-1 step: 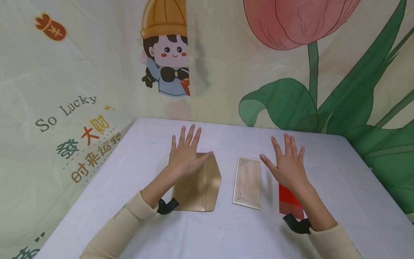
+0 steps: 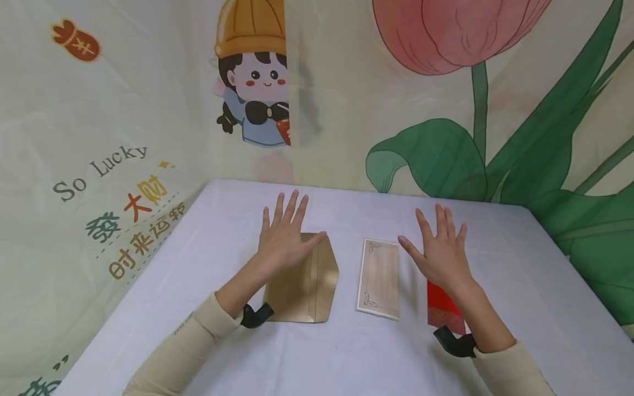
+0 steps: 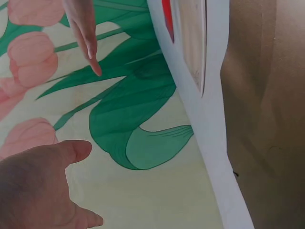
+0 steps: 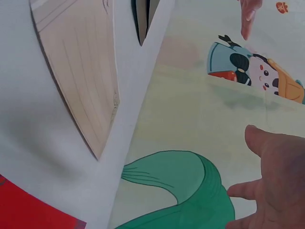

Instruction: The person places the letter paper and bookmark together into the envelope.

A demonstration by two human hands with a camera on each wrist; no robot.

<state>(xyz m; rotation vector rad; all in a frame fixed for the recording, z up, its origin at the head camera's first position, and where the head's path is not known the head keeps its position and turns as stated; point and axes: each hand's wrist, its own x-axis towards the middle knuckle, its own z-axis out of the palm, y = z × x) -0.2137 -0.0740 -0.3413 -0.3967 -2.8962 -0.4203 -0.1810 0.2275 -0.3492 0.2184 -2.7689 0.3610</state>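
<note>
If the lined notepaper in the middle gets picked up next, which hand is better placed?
Probably the right hand: in the head view, its thumb appears beside the upper corner of the lined notepaper. The left hand appears farther away, over the gold envelope.

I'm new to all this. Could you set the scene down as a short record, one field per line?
Left hand: spread open, raised, holding nothing; hides part of the brown envelope in the head view
Right hand: spread open, raised, holding nothing; hides part of the red item
Pale card: lies between brown envelope and red item, apart from both; scrollwork at its left corners
Surface: white table
Backdrop: printed tulip and cartoon figure
Unclear: what the red item is
</note>
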